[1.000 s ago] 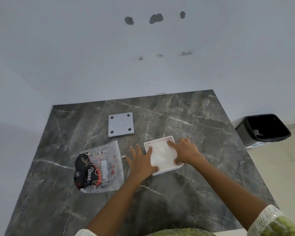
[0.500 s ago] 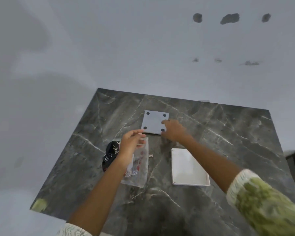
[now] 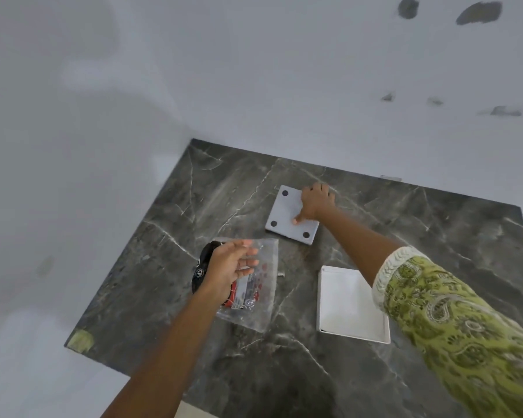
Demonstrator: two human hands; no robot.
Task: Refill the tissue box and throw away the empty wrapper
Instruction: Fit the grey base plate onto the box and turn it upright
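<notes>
Now closing right hand (image 3: 316, 203) on grey base plate (image 3: 292, 218), thumb on top, fingers curled over 1 o'clock edge. Left hand (image 3: 231, 267) loosely spread above empty wrapper (image 3: 254, 285). Tissue box (image 3: 352, 303) at 5 o'clock of plate; lift level, seat squarely

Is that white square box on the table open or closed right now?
Open. The white box lies with its inside facing up, only a low rim around it, while its grey cover lies apart under the right hand.
</notes>
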